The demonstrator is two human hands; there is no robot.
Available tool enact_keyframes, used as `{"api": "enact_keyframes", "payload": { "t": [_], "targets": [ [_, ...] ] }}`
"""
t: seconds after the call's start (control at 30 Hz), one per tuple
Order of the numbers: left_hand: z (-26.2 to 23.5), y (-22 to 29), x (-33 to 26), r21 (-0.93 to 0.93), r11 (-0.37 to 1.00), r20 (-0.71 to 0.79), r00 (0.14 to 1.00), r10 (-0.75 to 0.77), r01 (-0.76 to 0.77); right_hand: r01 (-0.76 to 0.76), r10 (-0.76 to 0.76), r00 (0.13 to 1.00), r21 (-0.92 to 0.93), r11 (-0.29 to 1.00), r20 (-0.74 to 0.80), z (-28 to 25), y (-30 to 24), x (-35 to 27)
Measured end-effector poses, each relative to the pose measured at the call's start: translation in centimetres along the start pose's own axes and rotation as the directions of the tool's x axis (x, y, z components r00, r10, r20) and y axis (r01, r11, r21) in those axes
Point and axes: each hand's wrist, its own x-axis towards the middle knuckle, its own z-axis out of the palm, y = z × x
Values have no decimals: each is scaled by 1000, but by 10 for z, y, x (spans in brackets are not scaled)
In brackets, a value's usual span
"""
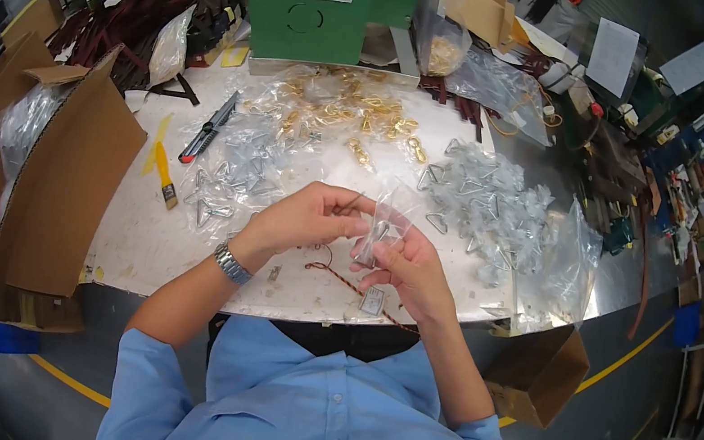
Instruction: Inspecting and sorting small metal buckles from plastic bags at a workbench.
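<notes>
In front of my chest, over the table's near part, a small clear plastic bag (382,215) with a metal piece inside stands upright. My right hand (413,270) pinches its lower part between thumb and fingers. My left hand (316,216), a watch on its wrist, is closed with its fingertips at the bag's left side; what they grip is hard to make out. Below the hands lies a dark braided cord (335,274) with a small tag (372,300). Bagged silver triangular rings (491,204) are heaped at right, with more bagged silver rings (236,171) at left.
Gold-coloured hardware in bags (351,106) lies before a green machine (311,4). A utility knife (211,128) and a yellow-handled brush (164,174) lie at left, beside an open cardboard box (64,195). Another box (538,375) stands below the table's right edge.
</notes>
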Motion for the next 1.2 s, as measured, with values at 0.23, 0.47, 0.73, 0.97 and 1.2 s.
{"api": "enact_keyframes", "payload": {
  "t": [0.23,0.47,0.73,0.97,1.2],
  "targets": [
    [13,-20,2,153,987,-91,993,69,-55,-146,149,979,-25,989,143,-4,-2,3],
    [20,-23,3,527,844,-243,936,256,-94,34,-85,994,-571,820,-63,9,16,3],
    [-8,16,-8,-2,1000,-116,993,14,-14,-26,1,999,-455,890,-54,-11,-1,-8],
    [-14,2,-4,12,993,361,926,-110,113,-76,130,991,-647,759,36,-12,0,-24],
    [2,-11,-2,69,977,414,885,-214,204,-176,184,983,-431,885,-24,-13,19,-23]
  ]
}}
